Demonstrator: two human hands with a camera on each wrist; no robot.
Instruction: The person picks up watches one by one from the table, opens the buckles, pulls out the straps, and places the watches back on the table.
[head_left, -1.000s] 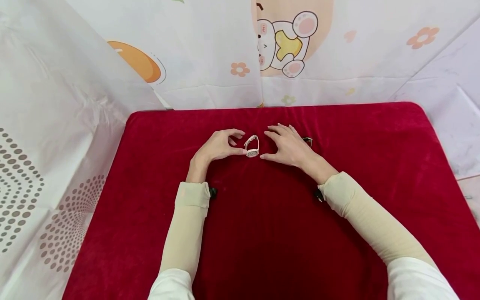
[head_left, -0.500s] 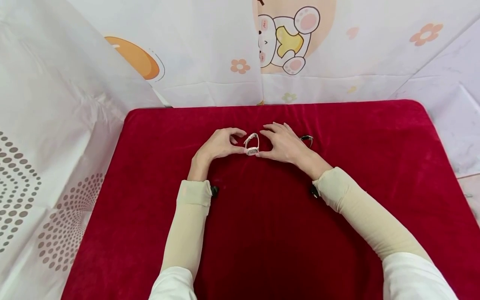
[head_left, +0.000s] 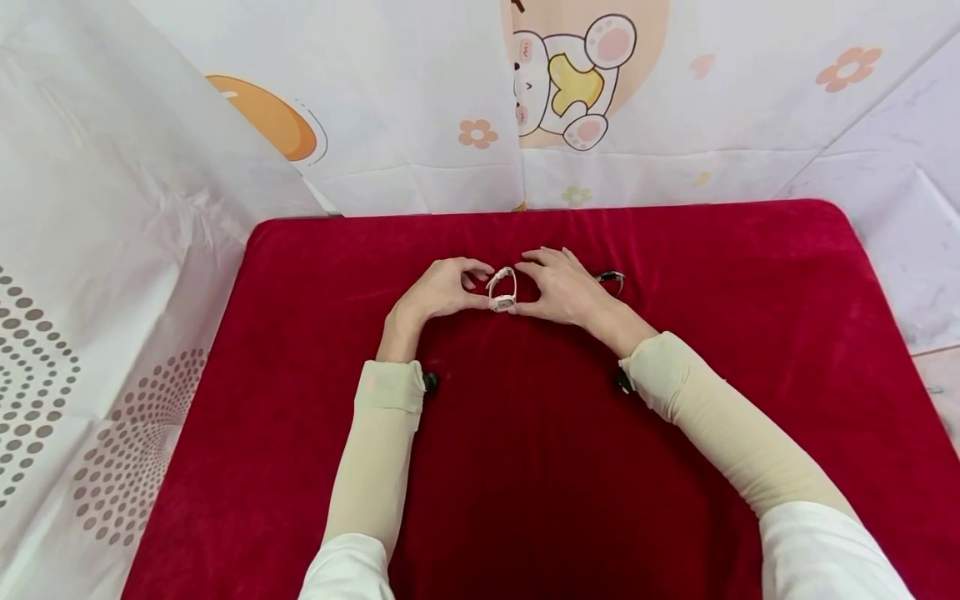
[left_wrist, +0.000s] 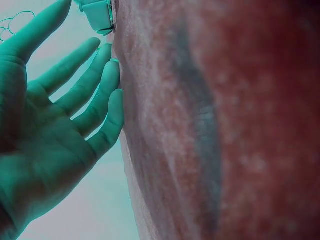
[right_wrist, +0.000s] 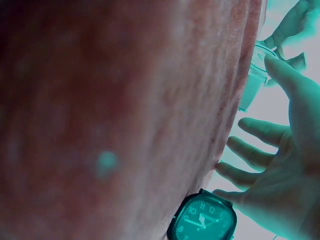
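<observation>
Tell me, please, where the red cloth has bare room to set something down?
Bare red cloth lies between the sleeves, and left of the left hand. Crowded: the white watch between both hands, the dark watch behind the right hand.

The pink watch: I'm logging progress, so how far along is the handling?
Done: the pink watch stands on the red cloth between both hands. In hand: the left hand and right hand touch it at either side. Left: it is not lifted; the dark watch lies untouched behind the right hand.

two watches, one white [head_left: 503, 291] and one dark [head_left: 613, 278]; two hands; one red cloth [head_left: 525, 467]
</observation>
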